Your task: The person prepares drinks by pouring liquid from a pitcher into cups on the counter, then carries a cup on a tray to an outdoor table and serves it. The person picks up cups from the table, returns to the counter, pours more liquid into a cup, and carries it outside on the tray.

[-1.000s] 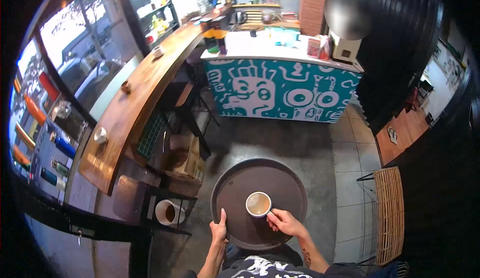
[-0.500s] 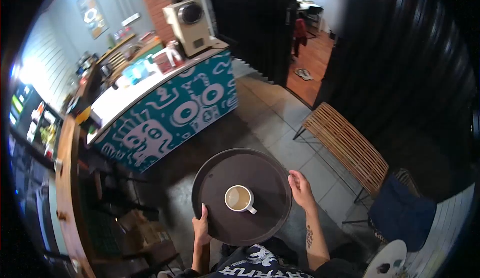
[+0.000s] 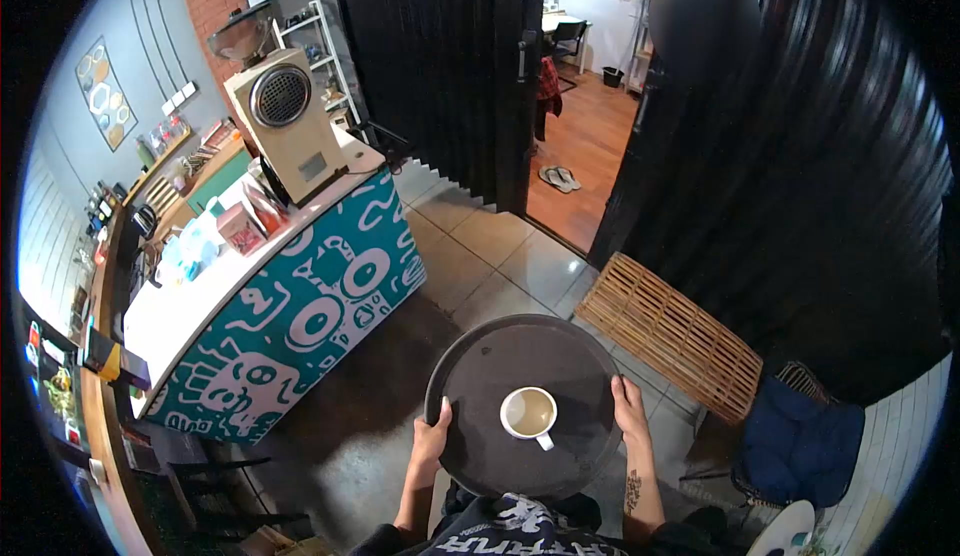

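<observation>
A round dark brown serving tray (image 3: 500,366) is held level in front of my body. On it, right of the middle, stands a white cup (image 3: 528,413) with a light brown drink inside and its handle toward me. My left hand (image 3: 431,434) grips the tray's left rim, thumb on top. At the right rim, my right hand (image 3: 629,405) is closed on the edge, its thumb over the rim. The fingers under the tray are hidden on both sides.
A teal patterned counter (image 3: 300,326) curves along the left, bearing a coffee grinder (image 3: 285,121). To the right are a slatted rattan bench (image 3: 670,336) and a chair with a dark blue cushion (image 3: 800,441). Ahead, an open doorway (image 3: 585,156) shows slippers (image 3: 559,179) on a wooden floor.
My right hand was open beside the tray and now holds its right rim. The tray and cup sit farther right in view. The counter appears nearer as my viewpoint shifted.
</observation>
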`<state>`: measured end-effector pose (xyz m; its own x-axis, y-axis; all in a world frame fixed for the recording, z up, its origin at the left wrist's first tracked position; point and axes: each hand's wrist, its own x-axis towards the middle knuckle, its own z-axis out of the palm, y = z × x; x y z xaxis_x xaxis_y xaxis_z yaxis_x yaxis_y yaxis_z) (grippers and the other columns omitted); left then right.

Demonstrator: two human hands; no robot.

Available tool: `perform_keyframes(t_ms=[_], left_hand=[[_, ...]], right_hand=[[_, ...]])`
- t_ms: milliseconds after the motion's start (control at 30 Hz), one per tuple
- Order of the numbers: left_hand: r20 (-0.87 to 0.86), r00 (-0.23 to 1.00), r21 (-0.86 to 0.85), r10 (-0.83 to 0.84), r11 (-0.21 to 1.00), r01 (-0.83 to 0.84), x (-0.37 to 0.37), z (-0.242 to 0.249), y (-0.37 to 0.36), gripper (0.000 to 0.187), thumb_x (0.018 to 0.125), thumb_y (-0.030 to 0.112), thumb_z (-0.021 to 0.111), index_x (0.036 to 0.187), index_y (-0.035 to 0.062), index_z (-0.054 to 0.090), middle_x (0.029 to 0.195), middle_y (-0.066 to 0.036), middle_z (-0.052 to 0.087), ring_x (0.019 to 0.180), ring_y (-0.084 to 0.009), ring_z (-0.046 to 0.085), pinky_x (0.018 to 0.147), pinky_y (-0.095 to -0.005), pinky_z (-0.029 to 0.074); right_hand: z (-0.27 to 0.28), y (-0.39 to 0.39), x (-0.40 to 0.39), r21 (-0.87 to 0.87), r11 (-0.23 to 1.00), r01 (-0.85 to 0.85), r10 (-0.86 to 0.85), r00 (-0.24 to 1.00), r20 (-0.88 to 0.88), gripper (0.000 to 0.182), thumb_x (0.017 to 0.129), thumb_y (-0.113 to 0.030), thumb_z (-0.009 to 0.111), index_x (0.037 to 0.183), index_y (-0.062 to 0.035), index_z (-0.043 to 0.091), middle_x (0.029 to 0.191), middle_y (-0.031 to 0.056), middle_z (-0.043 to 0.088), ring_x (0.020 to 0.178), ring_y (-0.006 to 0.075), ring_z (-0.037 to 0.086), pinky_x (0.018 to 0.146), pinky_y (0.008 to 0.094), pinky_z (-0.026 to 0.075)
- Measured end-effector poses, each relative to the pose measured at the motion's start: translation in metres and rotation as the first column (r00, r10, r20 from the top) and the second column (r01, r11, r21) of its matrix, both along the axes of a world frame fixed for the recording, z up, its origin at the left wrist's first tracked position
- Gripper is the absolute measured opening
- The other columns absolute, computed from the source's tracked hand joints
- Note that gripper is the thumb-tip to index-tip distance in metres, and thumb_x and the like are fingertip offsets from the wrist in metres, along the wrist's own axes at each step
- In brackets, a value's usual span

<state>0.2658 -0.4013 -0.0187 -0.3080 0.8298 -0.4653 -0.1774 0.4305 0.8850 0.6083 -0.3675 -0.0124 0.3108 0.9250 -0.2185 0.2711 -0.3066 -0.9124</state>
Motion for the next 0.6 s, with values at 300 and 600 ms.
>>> perform_keyframes(t_ms=[300,600], left_hand=[[-0.028,0.999,0.037,0.036,0.999,-0.035,-0.032,0.008,0.151,0.041,0.092,0.039,0.061,0.077,0.0010,0.062,0.069,0.004,0.053,0.064,-0.0060,0.048,0.055,-0.0256,0.040],[-0.215,0.973,-0.006,0.080,0.997,-0.083,-0.048,0.006,0.335,0.042,0.092,0.038,0.061,0.070,0.0024,0.057,0.063,0.007,0.045,0.060,-0.0050,0.038,0.051,-0.0260,0.031]], right_hand=[[0.010,0.149,-0.035,-0.026,0.997,-0.074,0.073,0.997,-0.026,0.039,0.101,-0.035,0.045,0.092,0.0011,0.054,0.079,0.0000,0.049,0.077,0.0117,0.044,0.074,0.0262,0.037],[-0.014,0.376,-0.059,0.070,0.972,-0.223,0.222,0.975,0.025,0.044,0.102,-0.039,0.041,0.093,0.0037,0.050,0.078,0.0067,0.047,0.078,0.0182,0.046,0.076,0.0339,0.038]])
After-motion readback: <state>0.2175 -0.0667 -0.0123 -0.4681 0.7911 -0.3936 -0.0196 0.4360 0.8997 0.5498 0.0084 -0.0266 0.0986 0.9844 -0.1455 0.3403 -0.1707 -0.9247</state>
